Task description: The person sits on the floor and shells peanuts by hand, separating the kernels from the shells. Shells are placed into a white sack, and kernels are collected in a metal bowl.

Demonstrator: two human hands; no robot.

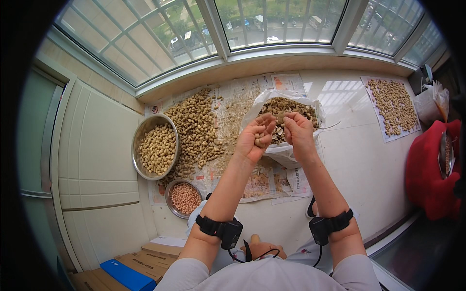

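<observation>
Palm up, my left hand (255, 140) curls its fingers around a few peanuts (260, 139). Just right of it, my right hand (299, 132) pinches a brown piece of peanut shell (280, 117) between thumb and fingers. Both hands hover over a white plastic bag (251, 115), its mouth wide and full of peanut shells (291, 105). A heap of unshelled peanuts (196, 127) lies to the left on spread newspaper (233, 96). Beside the heap stand a large steel bowl (135, 154) of unshelled peanuts and a smaller metal bowl (168, 203) of pink shelled kernels.
Peanuts (393, 105) lie spread on a paper sheet at the far right, near a red cloth-covered object (422, 171) that bears a metal dish of kernels. Flattened cardboard boxes (145, 262) and a blue box (125, 274) lie lower left. Barred windows (280, 22) rise ahead.
</observation>
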